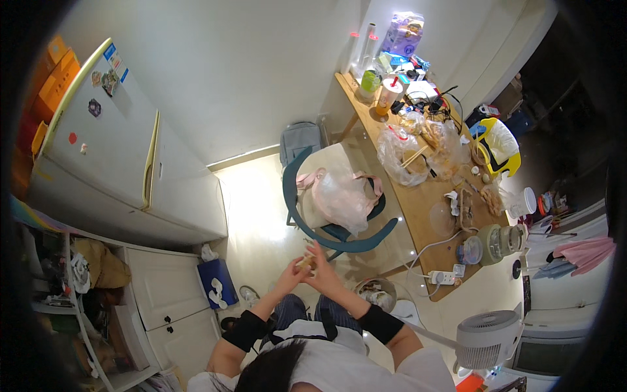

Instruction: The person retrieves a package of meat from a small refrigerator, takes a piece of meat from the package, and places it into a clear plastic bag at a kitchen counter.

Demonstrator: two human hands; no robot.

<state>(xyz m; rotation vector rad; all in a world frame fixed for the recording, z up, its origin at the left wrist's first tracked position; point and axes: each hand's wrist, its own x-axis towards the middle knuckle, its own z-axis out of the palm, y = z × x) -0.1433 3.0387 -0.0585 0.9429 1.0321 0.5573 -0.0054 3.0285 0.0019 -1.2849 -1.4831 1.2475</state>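
Observation:
Both of my hands meet in front of my body, above the floor and just short of the chair. Between the fingers of my left hand (292, 276) and my right hand (322, 273) is a small yellowish-brown object (308, 262), too small to name. Fingers of both hands touch it. Beyond them stands a chair with a curved teal backrest (360, 243); a pink bag under a translucent plastic bag (343, 196) lies on its seat. To the right is a wooden table (416, 215) bearing a plastic bag with chopsticks (414, 158).
A refrigerator (122, 137) and white cabinet (164, 289) stand left, with a blue box (215, 284) on the floor. A waste bin (376, 294) is near my right forearm. A power strip (443, 278) with a cable lies at the table's near end, close to a white fan (485, 338).

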